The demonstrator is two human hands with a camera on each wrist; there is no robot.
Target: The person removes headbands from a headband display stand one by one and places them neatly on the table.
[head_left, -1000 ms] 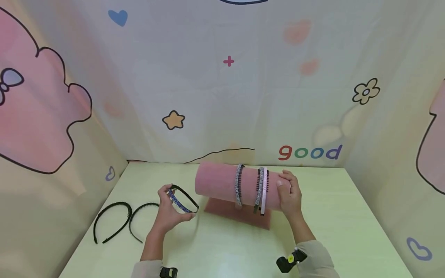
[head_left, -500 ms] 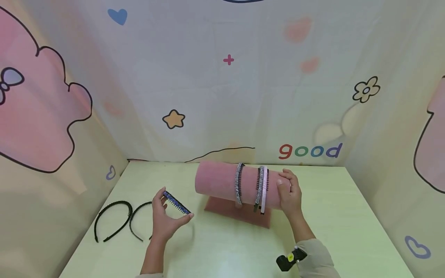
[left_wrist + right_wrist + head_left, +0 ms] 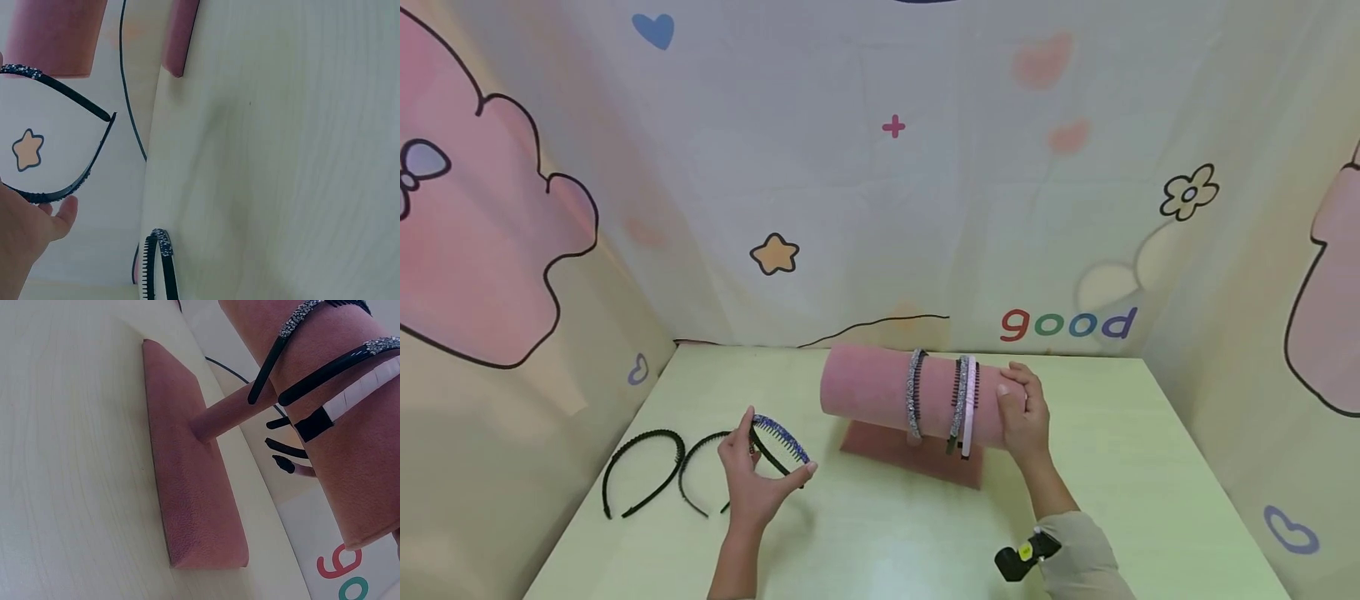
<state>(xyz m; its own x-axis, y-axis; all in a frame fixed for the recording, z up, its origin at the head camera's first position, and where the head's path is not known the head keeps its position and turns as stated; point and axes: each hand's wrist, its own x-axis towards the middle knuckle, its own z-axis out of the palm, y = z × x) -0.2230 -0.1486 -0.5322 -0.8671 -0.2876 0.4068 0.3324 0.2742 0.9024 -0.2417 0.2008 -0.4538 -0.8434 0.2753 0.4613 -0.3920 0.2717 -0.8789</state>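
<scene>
Pinching a blue-glitter headband (image 3: 786,435) in the wide-spread left hand (image 3: 752,483) at eight o'clock from the pink headband stand (image 3: 865,383), gripping its three-o'clock end with the curled right hand (image 3: 1027,417), apparently past three fitted headbands (image 3: 959,398), with two dark headbands (image 3: 658,433) left beyond.

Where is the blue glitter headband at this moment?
In the head view, the blue glitter headband is pinched in the left hand, left of the pink roll and right of the two black headbands on the table.
</scene>
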